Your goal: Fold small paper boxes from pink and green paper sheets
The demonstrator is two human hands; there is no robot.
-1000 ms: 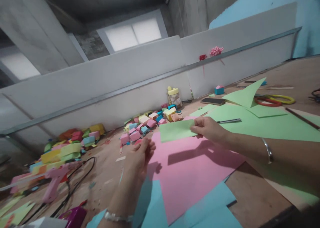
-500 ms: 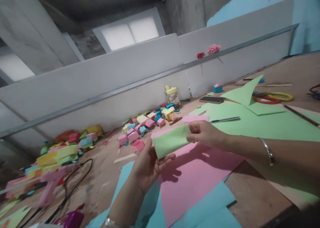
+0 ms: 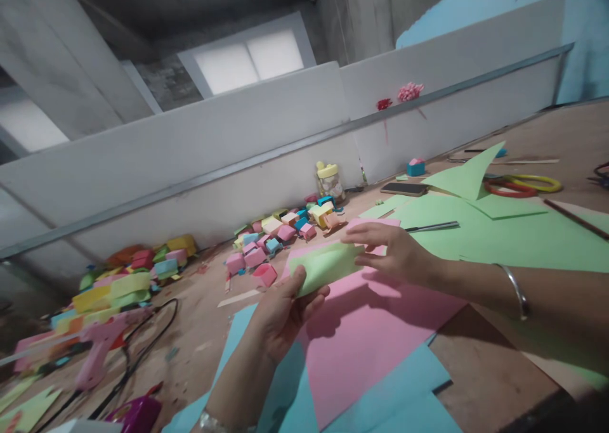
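A small green paper piece is held up over a pink sheet. My left hand grips its left end, thumb on top and fingers beneath. At the paper's right end, my right hand has its fingers stretched and apart; whether the fingertips touch the paper I cannot tell. Blue sheets lie under the pink one. A large green sheet lies to the right, with a slim metal-tipped tool on it.
Small folded paper boxes are heaped by the wall, with a lidded jar behind. On the left are a pink glue gun, its black cord and more paper pieces. Scissors and a phone lie at the right.
My left thumb has come down onto the green paper. My right hand has loosened its pinch, and its fingers have spread at the paper's right end.
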